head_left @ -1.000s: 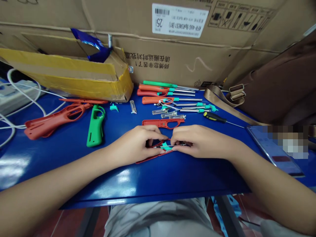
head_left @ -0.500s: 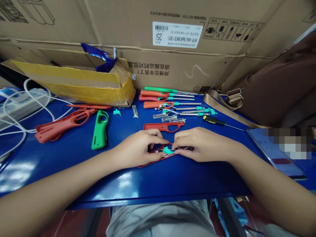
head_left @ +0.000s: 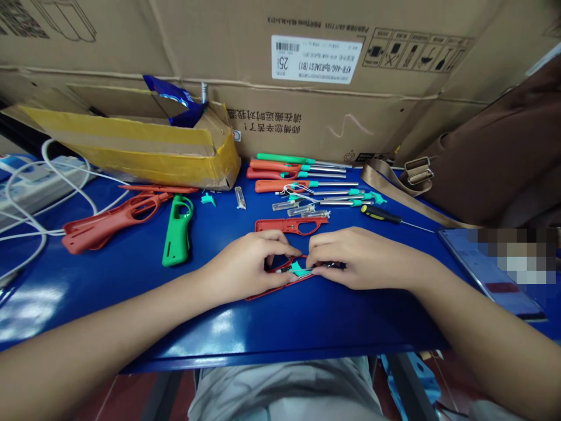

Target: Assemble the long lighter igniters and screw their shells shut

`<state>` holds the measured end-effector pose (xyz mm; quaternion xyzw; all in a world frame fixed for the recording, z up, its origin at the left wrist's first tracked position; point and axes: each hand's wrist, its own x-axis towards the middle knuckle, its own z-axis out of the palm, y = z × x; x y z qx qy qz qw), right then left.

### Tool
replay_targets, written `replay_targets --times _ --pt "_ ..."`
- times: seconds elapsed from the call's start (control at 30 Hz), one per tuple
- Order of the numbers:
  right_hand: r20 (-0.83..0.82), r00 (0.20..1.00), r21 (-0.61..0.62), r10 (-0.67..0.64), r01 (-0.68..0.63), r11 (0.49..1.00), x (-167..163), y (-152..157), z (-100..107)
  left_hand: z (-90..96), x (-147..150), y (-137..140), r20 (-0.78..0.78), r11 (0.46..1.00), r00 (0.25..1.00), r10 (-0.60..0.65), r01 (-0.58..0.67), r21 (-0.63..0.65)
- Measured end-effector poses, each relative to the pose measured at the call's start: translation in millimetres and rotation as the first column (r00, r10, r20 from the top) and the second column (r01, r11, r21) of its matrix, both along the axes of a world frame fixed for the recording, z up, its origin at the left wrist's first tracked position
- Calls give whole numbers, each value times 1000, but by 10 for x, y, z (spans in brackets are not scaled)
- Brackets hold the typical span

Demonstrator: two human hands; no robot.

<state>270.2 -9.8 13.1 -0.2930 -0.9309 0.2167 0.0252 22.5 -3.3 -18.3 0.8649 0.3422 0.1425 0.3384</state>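
Observation:
A red lighter casing half [head_left: 269,290] lies on the blue table between my hands, with a small teal trigger piece [head_left: 300,269] in it. My left hand [head_left: 256,261] is closed on the casing, its thumb by the trigger piece and its fingertips at the far rim. From the right, my right hand [head_left: 350,257] pinches at the casing's other end, beside the teal piece; what lies under its fingertips is mostly hidden. Just beyond the hands rests another red casing half [head_left: 274,225]. Clear fuel tanks [head_left: 300,209] and metal lighter tubes [head_left: 342,199] lie behind it.
Several long lighters [head_left: 280,169] lie at the back. Left are red casings [head_left: 109,225], a green casing [head_left: 177,234], a yellow-taped box [head_left: 144,146] and white cables [head_left: 46,193]. Right are a screwdriver [head_left: 379,214], a strap [head_left: 407,202] and a phone [head_left: 486,275].
My hands stay almost in place. The teal trigger piece has shifted and turned slightly in the red casing half.

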Motion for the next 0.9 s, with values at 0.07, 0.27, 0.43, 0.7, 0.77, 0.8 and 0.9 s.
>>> replay_targets --times 0.07,0.27,0.43,0.7,0.77,0.8,0.9 --pt "8 1000 -2 -12 12 1000 -13 -13 15 11 7 -13 1 1000 1000 3 -3 -4" --pt "26 998 -16 -58 58 998 -46 -18 40 16 3 3 11 999 1000 -5 5 -38" --pt "9 999 16 -43 43 999 -32 -24 36 6 -23 25 8 998 1000 -5 6 -59" --pt "-10 999 35 -43 44 998 -63 -31 15 4 12 2 -3 999 1000 29 -29 -42" --pt "-11 999 22 -49 50 999 -72 -32 7 -3 13 0 -3 999 1000 31 -31 -39" --pt "-12 999 18 -52 52 998 -74 -33 3 -5 10 3 -2 999 1000 31 -31 -42" --pt "-18 998 11 -61 61 998 -68 -37 -2 -1 -5 20 10 998 1000 20 -20 -67"
